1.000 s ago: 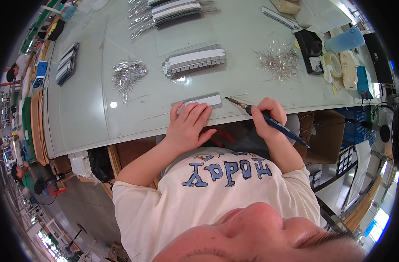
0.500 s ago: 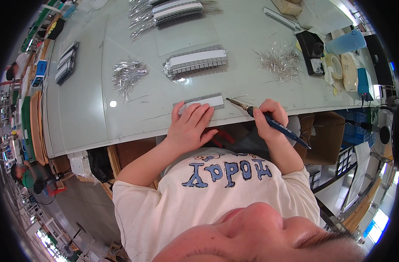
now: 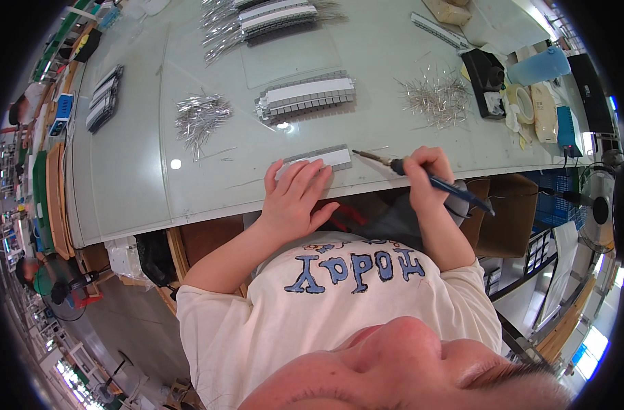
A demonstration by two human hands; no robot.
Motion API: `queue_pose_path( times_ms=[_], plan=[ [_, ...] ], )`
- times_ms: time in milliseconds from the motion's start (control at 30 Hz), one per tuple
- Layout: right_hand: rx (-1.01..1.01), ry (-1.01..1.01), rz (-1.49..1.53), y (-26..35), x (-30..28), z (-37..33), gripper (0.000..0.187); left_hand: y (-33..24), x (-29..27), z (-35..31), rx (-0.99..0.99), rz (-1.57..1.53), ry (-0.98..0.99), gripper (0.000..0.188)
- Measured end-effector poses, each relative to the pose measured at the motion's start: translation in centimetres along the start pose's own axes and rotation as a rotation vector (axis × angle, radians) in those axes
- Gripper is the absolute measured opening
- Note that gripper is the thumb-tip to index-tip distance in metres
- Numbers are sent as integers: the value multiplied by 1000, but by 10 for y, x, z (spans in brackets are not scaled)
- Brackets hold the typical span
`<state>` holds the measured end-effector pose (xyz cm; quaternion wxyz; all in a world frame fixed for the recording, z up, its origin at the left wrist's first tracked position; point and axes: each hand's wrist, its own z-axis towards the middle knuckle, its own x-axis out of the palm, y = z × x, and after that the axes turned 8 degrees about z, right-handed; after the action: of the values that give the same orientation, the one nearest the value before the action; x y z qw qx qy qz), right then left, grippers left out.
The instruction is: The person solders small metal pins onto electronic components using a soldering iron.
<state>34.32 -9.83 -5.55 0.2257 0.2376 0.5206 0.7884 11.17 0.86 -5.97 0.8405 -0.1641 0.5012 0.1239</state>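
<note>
Near the table's front edge lies a flat grey strip with a white band [image 3: 336,158]. My left hand [image 3: 297,195] rests on its left part, fingers spread and pressing from above, hiding that end. In my closed right hand [image 3: 428,174] is a soldering iron [image 3: 460,192] with a dark blue handle. Its thin metal tip points left, close to the strip's right end; whether it touches, I cannot tell. Fine metal wires [image 3: 373,148] lie just beyond the tip. A stack of similar grey-and-white strips [image 3: 305,97] sits farther back.
Loose piles of silvery wire leads lie at left [image 3: 201,119] and right [image 3: 435,96]. More strips with wires [image 3: 278,20] are at the back, others [image 3: 104,99] far left. A black soldering stand [image 3: 486,82], blue bottle [image 3: 539,66] and tape roll [image 3: 522,106] crowd the right side.
My right hand has shifted slightly up and to the right, and the iron's handle has swung with it. My left hand stays on the strip with barely any movement.
</note>
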Motion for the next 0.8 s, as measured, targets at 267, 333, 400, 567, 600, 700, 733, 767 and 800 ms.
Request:
queue_pose_path(
  times_ms=[267, 333, 400, 567, 600, 700, 733, 767, 800],
  plan=[
    [-152, -265, -66, -33, -18, 16, 16, -2, -6, -2, -94, 53, 83, 64],
    [-176, -257, -66, -35, -17, 16, 16, -1, -8, -10, -97, 75, 84, 63],
    [-200, -247, -63, -34, -16, 15, 16, 3, -11, -19, -116, 81, 91, 54],
    [-213, -252, -46, -33, -16, 17, 16, 11, -28, -40, -51, 44, 47, 38],
    [-228, -254, -65, -34, -19, 16, 16, 13, -34, -39, -45, -6, 36, 34],
    [-265, -274, -72, -43, -29, 13, 15, 28, -53, -23, -62, -43, 1, 31],
    [-266, -282, -69, -43, -29, 13, 15, 38, -59, -10, -44, -55, -37, 29],
    [-271, -281, -64, -43, -31, 13, 15, 45, -66, 8, -41, -9, -75, 26],
    [-263, -290, -87, -43, -32, 13, 15, 54, -70, 29, -36, 32, -112, 23]
  ],
)
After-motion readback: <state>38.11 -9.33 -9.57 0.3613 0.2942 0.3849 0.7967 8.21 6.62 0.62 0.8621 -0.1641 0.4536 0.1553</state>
